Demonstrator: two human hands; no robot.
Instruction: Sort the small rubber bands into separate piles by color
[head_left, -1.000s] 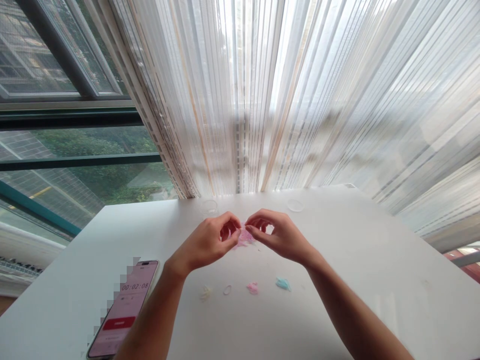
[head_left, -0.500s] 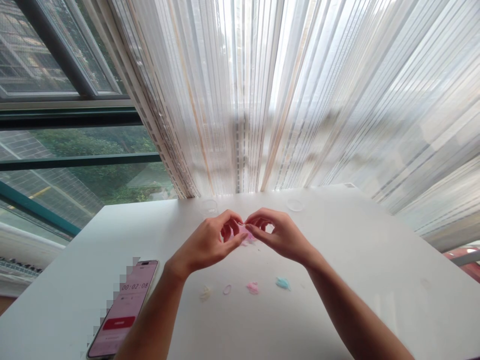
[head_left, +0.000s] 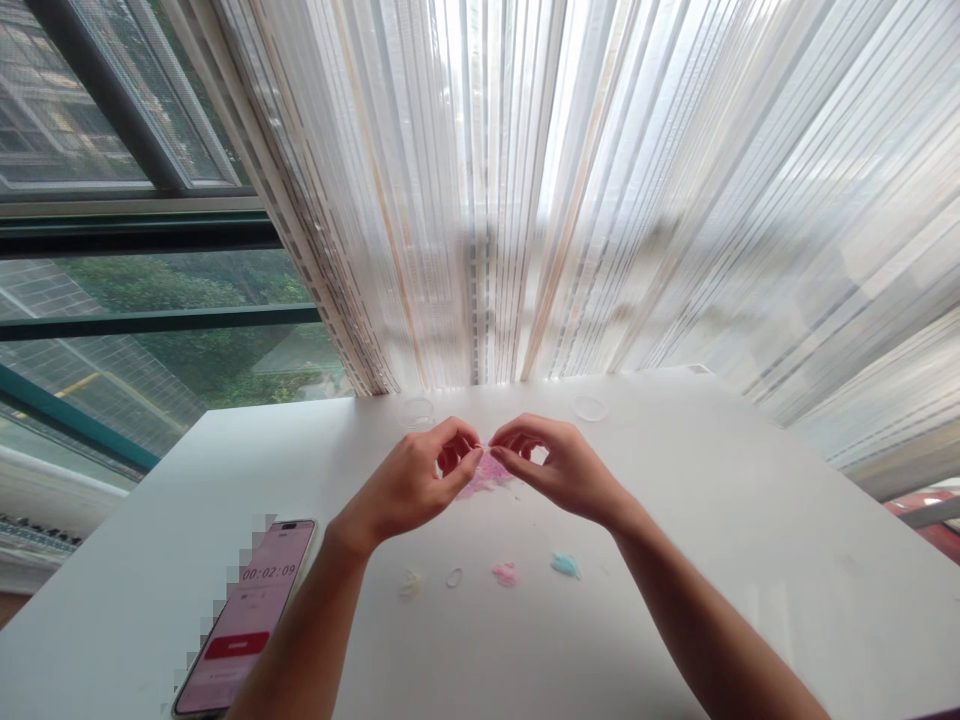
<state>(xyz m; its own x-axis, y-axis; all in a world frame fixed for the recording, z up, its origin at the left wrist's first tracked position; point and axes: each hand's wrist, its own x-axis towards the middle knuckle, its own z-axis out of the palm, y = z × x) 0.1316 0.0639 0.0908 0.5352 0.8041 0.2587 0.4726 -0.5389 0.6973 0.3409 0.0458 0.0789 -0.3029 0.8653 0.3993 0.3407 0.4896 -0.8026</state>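
Note:
Both my hands are raised over the far middle of the white table (head_left: 630, 620), their fingertips almost meeting. My left hand (head_left: 420, 482) is closed in a pinch, thumb against forefinger. Facing it, my right hand (head_left: 551, 465) pinches in the same way. Whatever is between the fingertips is too small to make out. Beneath them lies a loose pile of pink and lilac bits (head_left: 487, 474), looking like tiny elastic bands, partly hidden by the fingers. Closer to me sit a pale yellow cluster (head_left: 410, 584), a single small ring (head_left: 454, 569), a pink cluster (head_left: 505, 573) and a teal cluster (head_left: 565, 565).
A phone (head_left: 244, 610) showing a running timer lies at the left, partly behind my left forearm. At the table's back edge are a clear round container (head_left: 418, 411) and a clear round lid (head_left: 591, 409). A striped sheer curtain (head_left: 510, 200) hangs behind, beside a window (head_left: 187, 285).
My left hand's fingertips have drawn slightly left, away from the right ones, and more of the pink pile shows. The phone's timer has gone up by one second.

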